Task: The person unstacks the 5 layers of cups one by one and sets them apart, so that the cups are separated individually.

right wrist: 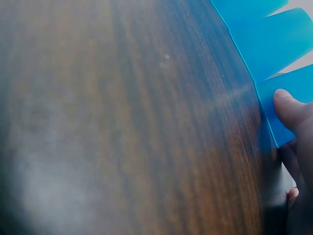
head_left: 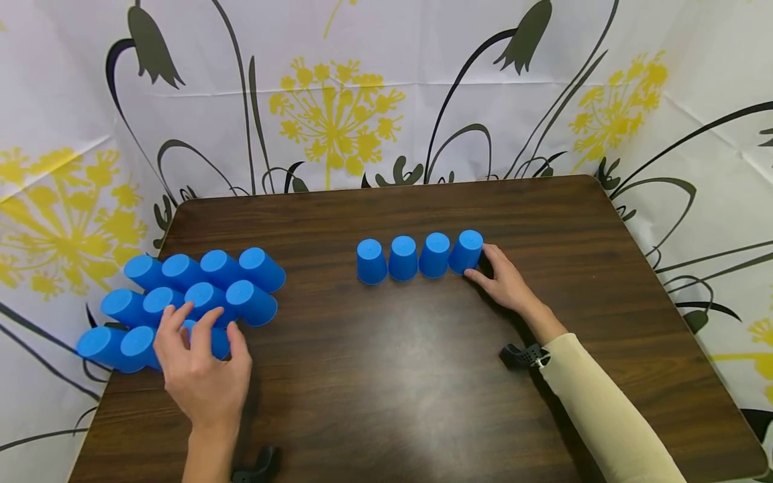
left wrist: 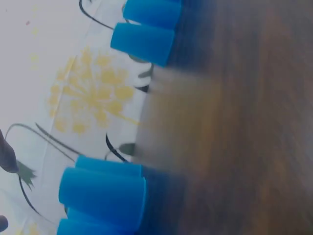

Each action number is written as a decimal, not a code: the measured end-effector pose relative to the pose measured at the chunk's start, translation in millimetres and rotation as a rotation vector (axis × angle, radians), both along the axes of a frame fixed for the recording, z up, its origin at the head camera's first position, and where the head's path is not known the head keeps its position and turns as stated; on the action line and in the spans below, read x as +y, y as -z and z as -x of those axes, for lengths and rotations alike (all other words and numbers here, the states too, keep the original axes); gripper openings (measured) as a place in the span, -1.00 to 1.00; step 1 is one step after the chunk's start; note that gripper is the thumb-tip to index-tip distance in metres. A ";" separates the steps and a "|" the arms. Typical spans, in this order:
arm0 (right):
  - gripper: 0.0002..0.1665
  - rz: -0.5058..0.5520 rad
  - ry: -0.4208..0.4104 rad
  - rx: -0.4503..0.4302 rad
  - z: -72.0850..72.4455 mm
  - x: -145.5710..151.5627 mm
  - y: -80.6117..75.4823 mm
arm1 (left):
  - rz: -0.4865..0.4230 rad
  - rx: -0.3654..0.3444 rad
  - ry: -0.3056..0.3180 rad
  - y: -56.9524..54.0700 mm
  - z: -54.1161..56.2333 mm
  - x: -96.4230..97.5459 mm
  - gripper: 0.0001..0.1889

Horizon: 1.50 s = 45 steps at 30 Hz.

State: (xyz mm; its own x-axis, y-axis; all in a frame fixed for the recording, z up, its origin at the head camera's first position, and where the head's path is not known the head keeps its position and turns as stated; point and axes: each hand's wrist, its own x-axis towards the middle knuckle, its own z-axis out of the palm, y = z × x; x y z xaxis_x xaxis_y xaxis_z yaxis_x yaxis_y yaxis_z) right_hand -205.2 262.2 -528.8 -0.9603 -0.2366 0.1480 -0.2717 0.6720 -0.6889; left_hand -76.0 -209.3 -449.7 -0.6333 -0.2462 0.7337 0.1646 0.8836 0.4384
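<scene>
A short row of several blue plastic cups (head_left: 402, 258) stands upside down on the table, side by side. My right hand (head_left: 508, 282) holds the rightmost cup (head_left: 466, 251), its thumb (right wrist: 288, 105) on the near side and its fingers behind, partly hidden. To the left, more upside-down blue cups (head_left: 250, 303) stand in three rows. Over the nearest of these rows is my left hand (head_left: 205, 365), fingers spread and slightly bent, with nothing seen in its grasp. It partly covers a front-row cup (head_left: 219, 341). The left wrist view shows only fingertips at its left edge, apart from the cups.
The dark wood-grain table (head_left: 386, 389) extends between and in front of both cup groups. Behind it hangs a white cloth (head_left: 211, 134) with yellow and grey flower prints. A black strap (head_left: 521, 356) is on the right wrist; another dark strap (head_left: 258, 466) shows by the left wrist.
</scene>
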 end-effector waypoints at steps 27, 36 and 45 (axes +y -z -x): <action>-0.22 -0.004 0.006 -0.016 -0.8 -0.7 -1.2 | -0.174 -0.390 0.655 38.4 113.1 134.3 -0.41; -0.23 0.004 0.002 -0.001 -1.7 -0.8 -1.7 | -0.228 -0.301 0.650 44.6 126.4 133.0 -0.60; -0.22 0.004 0.003 0.002 -1.2 -0.5 -0.2 | -0.283 -0.291 0.682 35.2 113.2 119.0 -0.60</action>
